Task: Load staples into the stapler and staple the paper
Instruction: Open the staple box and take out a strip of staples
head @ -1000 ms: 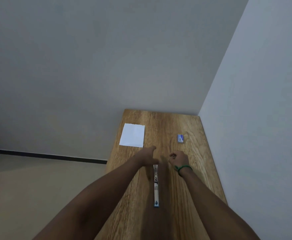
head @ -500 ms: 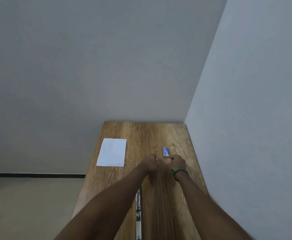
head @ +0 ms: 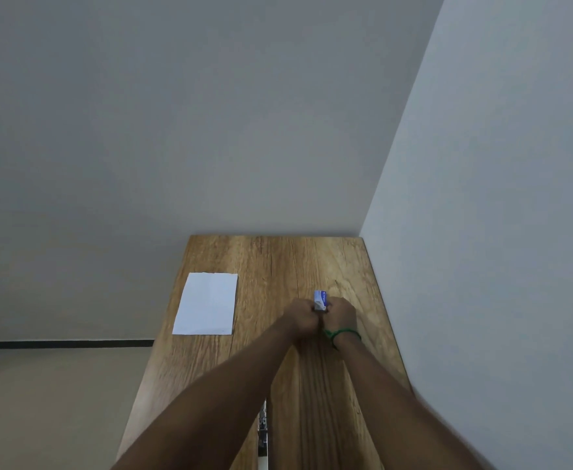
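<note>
A small blue and white staple box (head: pixel 320 299) is held between both hands over the right part of the wooden table (head: pixel 271 266). My left hand (head: pixel 300 317) grips its left side and my right hand (head: pixel 341 313), with a green band on the wrist, grips its right side. Most of the box is hidden by my fingers. The stapler (head: pixel 263 432), opened out flat and long, lies near the bottom edge of the view, mostly covered by my left forearm. A white sheet of paper (head: pixel 207 308) lies flat near the table's left edge.
A grey wall runs along the table's right side and another closes its far end. The table's left edge drops to a beige floor with a dark skirting line.
Both hands moved forward from the stapler to the staple box and closed on it together. The view tilted up, so the stapler slid toward the bottom of the frame.
</note>
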